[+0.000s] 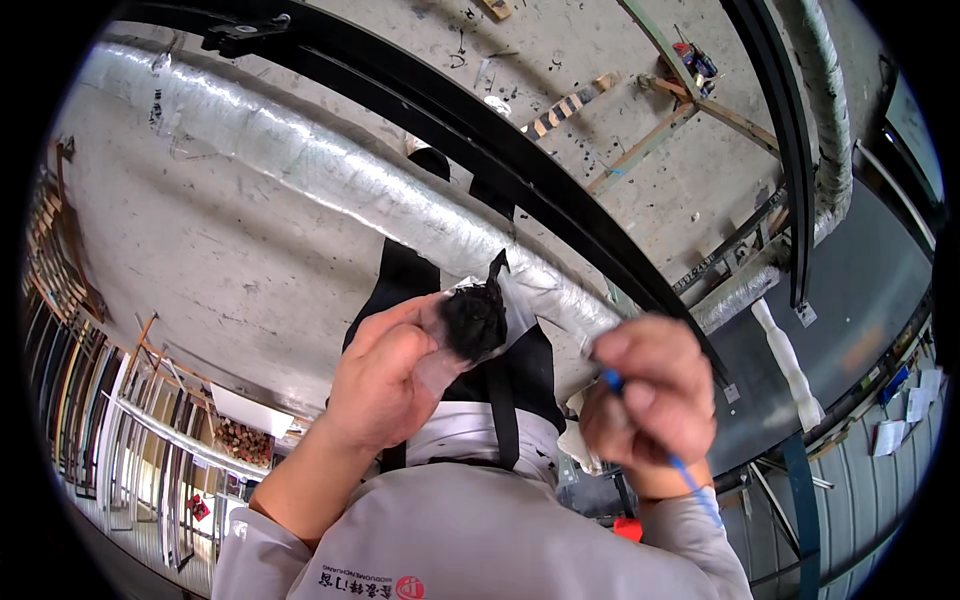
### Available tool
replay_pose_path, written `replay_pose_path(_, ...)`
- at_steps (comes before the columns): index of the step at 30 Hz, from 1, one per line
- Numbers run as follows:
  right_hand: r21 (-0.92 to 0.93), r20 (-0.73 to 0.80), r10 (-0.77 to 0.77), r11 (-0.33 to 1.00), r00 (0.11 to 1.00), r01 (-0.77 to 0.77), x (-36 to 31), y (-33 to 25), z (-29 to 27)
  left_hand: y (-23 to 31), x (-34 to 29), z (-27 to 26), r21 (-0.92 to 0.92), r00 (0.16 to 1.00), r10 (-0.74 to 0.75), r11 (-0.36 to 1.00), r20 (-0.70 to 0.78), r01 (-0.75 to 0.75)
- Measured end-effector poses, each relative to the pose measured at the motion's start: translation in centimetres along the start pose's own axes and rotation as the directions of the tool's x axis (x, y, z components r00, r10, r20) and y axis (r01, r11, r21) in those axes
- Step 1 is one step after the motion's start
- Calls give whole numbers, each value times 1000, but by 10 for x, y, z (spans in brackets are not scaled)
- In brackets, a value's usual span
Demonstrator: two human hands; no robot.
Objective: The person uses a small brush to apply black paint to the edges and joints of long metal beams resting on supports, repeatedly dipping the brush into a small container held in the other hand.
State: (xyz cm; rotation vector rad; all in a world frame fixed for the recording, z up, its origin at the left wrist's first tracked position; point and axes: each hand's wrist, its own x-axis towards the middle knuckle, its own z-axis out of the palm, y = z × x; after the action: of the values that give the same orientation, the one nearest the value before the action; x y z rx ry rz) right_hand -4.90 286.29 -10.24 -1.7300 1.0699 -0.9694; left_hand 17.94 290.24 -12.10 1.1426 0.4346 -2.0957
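Note:
My left hand (380, 375) is closed round a small clear plastic bag (516, 302) with a soft-looking black mass (474, 322) in it. A dark tip sticks up from the bag; I cannot make out what the black stuff is. To the right, my right hand (655, 400), blurred by motion, is closed on a thin blue stick-like tool (612, 380). Its blue length shows again below the fingers, beside my sleeve, and its end near the fingertips is smeared. The two hands are apart, both in front of my body.
A long bar wrapped in clear film (300, 165) crosses in front of me. Beyond it runs a black metal profile (420, 100). Wooden strips (640, 150) and hand tools (697, 62) lie on the floor. A dark panel (860, 290) lies at the right; racked profiles (80, 320) stand left.

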Motion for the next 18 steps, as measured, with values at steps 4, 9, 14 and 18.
replay_pose_path(4, 62, 103, 35, 997, 994, -41, -8, -9, 9, 4, 3, 8, -12, 1000, 6, 1000, 7, -6)
replay_pose_path(9, 61, 79, 33, 997, 996, -37, -8, -6, 23, 8, 3, 10, -59, 999, -3, 998, 53, 6)
replay_pose_path(14, 31, 91, -5, 1000, 996, 2, -3, -1, 28, 11, 1, 11, -35, 999, -20, 999, 50, 22)
replay_pose_path(18, 24, 123, -2, 1000, 992, -1, -5, 0, 30, 13, -1, 12, -8, 998, -33, 999, 54, 33)
